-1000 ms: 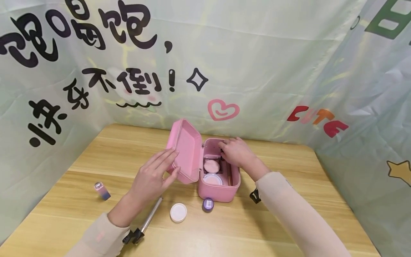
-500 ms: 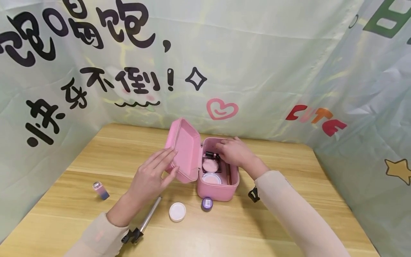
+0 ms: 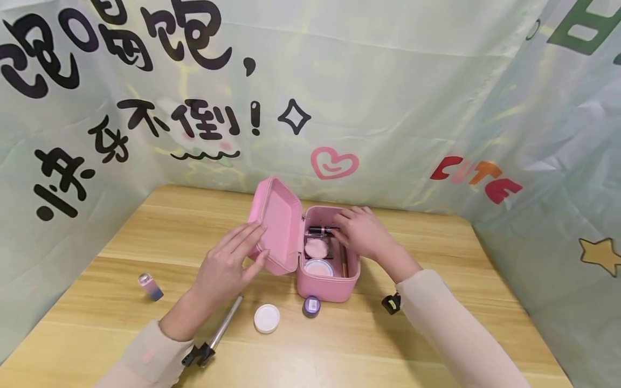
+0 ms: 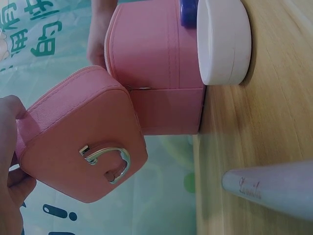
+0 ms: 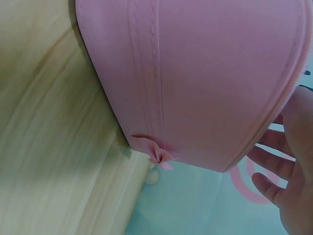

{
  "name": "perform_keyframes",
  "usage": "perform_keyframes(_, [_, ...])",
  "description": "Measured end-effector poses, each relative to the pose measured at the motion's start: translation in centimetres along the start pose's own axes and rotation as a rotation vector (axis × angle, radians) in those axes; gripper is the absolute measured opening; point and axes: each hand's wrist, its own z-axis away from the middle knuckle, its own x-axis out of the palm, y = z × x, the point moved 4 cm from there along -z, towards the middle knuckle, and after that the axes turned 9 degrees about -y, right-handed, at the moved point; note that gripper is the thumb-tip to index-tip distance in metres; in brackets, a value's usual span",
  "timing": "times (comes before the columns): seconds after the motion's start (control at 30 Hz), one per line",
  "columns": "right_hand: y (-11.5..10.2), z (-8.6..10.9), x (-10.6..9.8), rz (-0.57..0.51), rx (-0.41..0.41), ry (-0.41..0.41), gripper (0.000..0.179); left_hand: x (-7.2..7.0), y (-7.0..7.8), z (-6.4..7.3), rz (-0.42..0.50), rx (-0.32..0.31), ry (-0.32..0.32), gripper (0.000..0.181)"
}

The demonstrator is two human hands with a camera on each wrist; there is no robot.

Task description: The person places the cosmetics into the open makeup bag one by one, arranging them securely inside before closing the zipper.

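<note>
A pink makeup case [image 3: 322,289] stands with its lid [image 4: 78,147] swung out to the left. My left hand [image 3: 230,264] pinches the lid's outer edge between thumb and fingers. Over the case's right rim reaches my right hand [image 3: 364,231]; in the right wrist view its fingers [image 5: 271,161] are loosely spread beside the wall. Its fingertips are at the end of a black cosmetic tube [image 3: 316,230] lying across the back inside. In front of that lie a round pink puff [image 3: 316,249] on a dark square compact, a white-rimmed round compact [image 3: 318,267] and a slim brown stick [image 3: 344,264].
On the wooden table a small purple jar [image 3: 311,306] stands close to the case's front. A white round jar [image 3: 267,318] and a silver stick [image 3: 225,326] lie left of it. Further left is a pink-and-blue tube [image 3: 151,287]. A printed cloth [image 3: 388,108] hangs behind.
The black tube has come into sight across the back of the case. My right hand's fingers have drawn slightly right, off most of it. The left hand keeps the lid in place.
</note>
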Motion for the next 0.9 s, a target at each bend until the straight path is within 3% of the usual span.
perform_keyframes(0.2, [-0.1, 1.7, -0.4, -0.091, 0.027, 0.036, 0.029, -0.1, 0.1, 0.0, 0.001, 0.007, 0.017, 0.047])
perform_keyframes(0.4, [-0.4, 3.9, -0.8, -0.169, 0.025, 0.131, 0.036, -0.1, 0.1, 0.0, 0.012, -0.008, 0.005, 0.050])
perform_keyframes(0.67, [-0.9, 6.6, -0.4, -0.226, -0.098, 0.268, 0.042, -0.1, 0.1, 0.1, 0.009, -0.012, 0.015, 0.050])
perform_keyframes(0.9, [-1.3, 7.8, 0.6, -0.224, -0.151, 0.271, 0.058, 0.0, 0.1, 0.1, 0.000, -0.008, 0.007, 0.049])
